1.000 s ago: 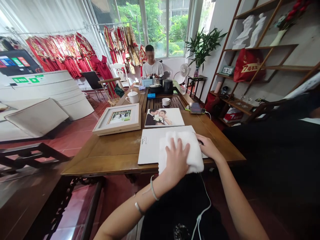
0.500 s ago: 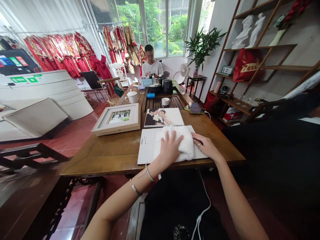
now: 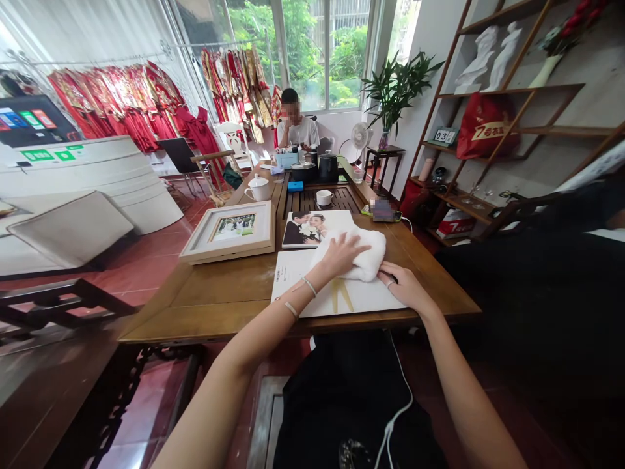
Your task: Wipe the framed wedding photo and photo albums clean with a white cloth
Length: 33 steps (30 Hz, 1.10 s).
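Observation:
A folded white fluffy towel [image 3: 372, 249] lies on a flat white panel [image 3: 375, 298] at the near edge of the table. My left hand [image 3: 344, 254] presses on the towel from above, fingers spread. Beside the towel's right corner, my right hand [image 3: 401, 284] rests on the panel's right edge with its fingers stretched out flat. Small dark print shows at the panel's left, and two tan strips show below the towel. Just beyond lies a wedding photo panel [image 3: 301, 233], its right part overlapped by the towel.
Framed pictures [image 3: 198, 244] are stacked on the left of the wooden table [image 3: 195, 303]. Behind are a lidded white cup [image 3: 258, 189], a white teacup [image 3: 323, 198] and a phone-like device [image 3: 383, 210]. A person [image 3: 299, 130] sits at the far end.
My left hand has moved away from me and slightly right with the towel, uncovering the tan strips on the panel. My right hand stays almost in place. The seated person has raised a hand.

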Motion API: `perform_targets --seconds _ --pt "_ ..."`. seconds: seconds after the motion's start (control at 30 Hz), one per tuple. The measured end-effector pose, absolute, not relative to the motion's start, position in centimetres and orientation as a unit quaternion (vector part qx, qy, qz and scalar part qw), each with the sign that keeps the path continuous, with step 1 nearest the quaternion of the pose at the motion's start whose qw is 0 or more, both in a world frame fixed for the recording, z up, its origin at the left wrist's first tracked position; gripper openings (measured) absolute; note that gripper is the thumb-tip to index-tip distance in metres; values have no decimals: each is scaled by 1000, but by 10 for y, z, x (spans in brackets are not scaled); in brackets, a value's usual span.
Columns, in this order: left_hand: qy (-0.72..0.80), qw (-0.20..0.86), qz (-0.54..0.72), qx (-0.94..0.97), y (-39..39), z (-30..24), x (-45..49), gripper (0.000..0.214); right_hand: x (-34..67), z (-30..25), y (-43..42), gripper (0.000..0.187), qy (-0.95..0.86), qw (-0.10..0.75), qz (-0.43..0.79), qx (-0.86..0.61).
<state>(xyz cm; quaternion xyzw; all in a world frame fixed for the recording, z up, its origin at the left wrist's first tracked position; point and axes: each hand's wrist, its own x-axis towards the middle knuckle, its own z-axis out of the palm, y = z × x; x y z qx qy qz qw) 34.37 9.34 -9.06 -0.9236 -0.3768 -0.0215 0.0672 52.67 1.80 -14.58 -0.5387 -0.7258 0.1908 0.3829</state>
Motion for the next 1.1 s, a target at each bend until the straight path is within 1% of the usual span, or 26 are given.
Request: perform_targets --seconds 0.17,0.33,0.53,0.7,0.8,0.87,1.1 --pt "-360 48 -8 -932 102 -87 348 54 527 -145 18 33 -726 386 179 -540" --pt "-376 32 -3 -926 87 -85 339 57 526 -143 18 33 -728 378 181 -543" --pt "-387 38 -13 -921 38 -85 317 58 529 -145 18 37 -729 380 190 -537" --pt "-369 10 -22 -929 -17 -86 297 72 534 -152 20 49 -730 388 196 -527" --pt "-359 -19 -27 -933 -46 -87 284 82 535 -154 21 43 -725 396 206 -525" --pt "-379 -34 -37 -924 -59 -89 276 84 534 -155 21 37 -719 398 203 -532" --pt "-503 -53 -59 -860 -58 -89 261 80 533 -155 21 33 -721 398 188 -535"
